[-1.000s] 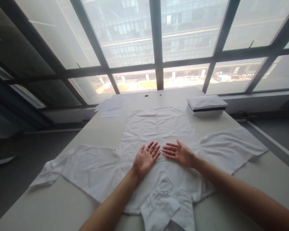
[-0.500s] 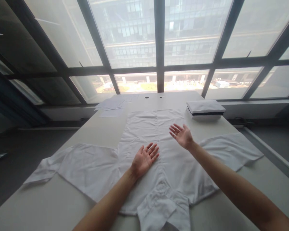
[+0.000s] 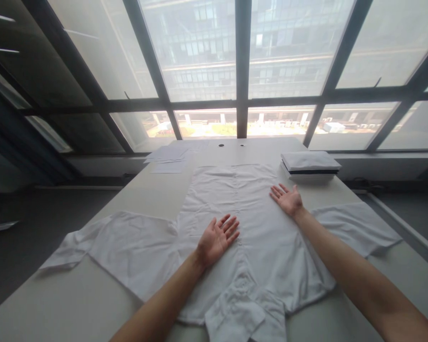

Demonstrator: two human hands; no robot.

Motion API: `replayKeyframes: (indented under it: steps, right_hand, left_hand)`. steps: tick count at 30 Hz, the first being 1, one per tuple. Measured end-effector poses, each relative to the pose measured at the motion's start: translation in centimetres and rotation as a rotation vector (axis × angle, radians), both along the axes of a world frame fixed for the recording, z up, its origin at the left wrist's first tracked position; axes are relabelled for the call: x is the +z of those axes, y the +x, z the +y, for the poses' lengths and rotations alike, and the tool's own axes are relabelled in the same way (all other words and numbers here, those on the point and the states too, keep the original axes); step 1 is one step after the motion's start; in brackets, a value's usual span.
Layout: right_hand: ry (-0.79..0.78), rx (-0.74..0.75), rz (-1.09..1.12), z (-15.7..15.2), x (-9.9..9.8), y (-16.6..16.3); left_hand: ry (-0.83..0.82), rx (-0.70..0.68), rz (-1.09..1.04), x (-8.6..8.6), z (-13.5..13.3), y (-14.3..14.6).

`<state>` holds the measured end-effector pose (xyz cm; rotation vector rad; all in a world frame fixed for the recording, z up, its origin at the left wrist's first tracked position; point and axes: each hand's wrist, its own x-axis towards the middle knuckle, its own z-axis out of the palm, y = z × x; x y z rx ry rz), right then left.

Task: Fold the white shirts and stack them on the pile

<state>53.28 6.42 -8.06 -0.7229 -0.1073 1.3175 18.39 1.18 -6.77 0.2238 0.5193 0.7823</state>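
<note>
White shirt [image 3: 217,190], long-sleeved, laid out on the table [image 3: 157,194]. Collar [image 3: 235,311] toward the wearer of the camera, hem toward the window [image 3: 203,52]. Button placket [image 3: 236,190] runs up the middle of the body, nearly straight; individual buttons too small to make out clearly. Fabric thin, plain, matte. Fine cross-creases over the hem half; deeper soft folds at the right shoulder. Collar area rumpled and layered, partly cut off by the lower picture edge. Left sleeve [image 3: 131,251] extended sideways, wrinkled, its cuff end near the table's left edge. Right sleeve [image 3: 356,225] extended to the opposite side, smoother, partly hidden by the right forearm.

Position relative to hands: shirt body lies beneath and between both. Left hand [image 3: 218,240] over the middle of the body, fingertips just beside the placket; palm up, fingers loosely spread. Right hand [image 3: 287,199] farther out, at the right edge of the body; palm turned up and inward, fingers slightly spread, thumb apart. Neither grips anything. Contact between the backs of the hands and the cloth: cannot tell.

Also on table: loose papers [image 3: 169,154] far left; folded stack [image 3: 310,164], white with a dark layer, beyond the right hand.
</note>
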Motion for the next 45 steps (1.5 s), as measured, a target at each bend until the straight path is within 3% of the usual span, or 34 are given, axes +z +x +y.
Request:
replayKeyframes:
  steps: [3, 6, 11, 14, 16, 19, 23, 27, 29, 31, 34, 38, 41, 45]
  right_hand:
    - [-0.040, -0.191, -0.065, 0.4, 0.5, 2.6]
    - [-0.028, -0.229, -0.102, 0.7, 1.5, 1.4]
    - [0.092, -0.009, 0.021, -1.5, 3.3, -8.3]
    - [0.105, 0.194, 0.122, -5.2, 2.9, -14.3]
    - [0.068, 0.292, 0.166, -7.7, 2.0, -16.1]
    - [0.013, 0.275, 0.175, -10.0, 0.7, -14.5]
    - [-0.007, 0.031, 0.079, -10.5, -0.1, -7.4]
    - [-0.053, -0.186, -0.007, -10.4, 0.7, -2.2]
    - [-0.046, -0.211, -0.017, -10.7, 1.6, -2.5]
    - [0.002, -0.142, 0.011, -11.3, 2.6, -4.9]
    - [0.095, 0.106, 0.109, -12.9, 3.3, -10.9]
    - [0.055, 0.340, 0.215, -15.0, 2.1, -16.6]
    - [0.015, 0.317, 0.213, -15.9, 0.7, -15.4]
    - [0.031, 0.122, 0.126, -16.9, -0.3, -8.6]
  left_hand:
    - [0.002, 0.002, 0.007, 0.0, -0.1, 0.0]
    - [0.004, 0.004, 0.013, -0.1, -0.1, 0.1]
    - [0.012, 0.005, 0.003, 0.0, -0.1, 0.0]
    - [0.010, -0.001, -0.018, 0.3, -0.2, 0.1]
    - [0.008, -0.001, -0.028, 0.4, -0.2, 0.1]
    - [0.008, 0.013, -0.012, 0.3, -0.2, 0.1]
    - [0.015, 0.013, -0.004, -0.1, 0.1, 0.0]
    - [0.025, 0.010, 0.001, -0.4, 0.2, -0.1]
    - [0.031, 0.011, 0.010, -0.4, 0.2, 0.0]
    - [0.035, 0.009, 0.013, -0.3, 0.2, 0.0]
    - [0.042, 0.002, 0.000, -0.2, 0.1, 0.0]
    - [0.043, 0.008, -0.011, 0.0, 0.0, -0.1]
    - [0.039, 0.010, -0.006, 0.1, 0.0, -0.2]
    - [0.033, 0.007, 0.012, -0.1, 0.1, -0.2]
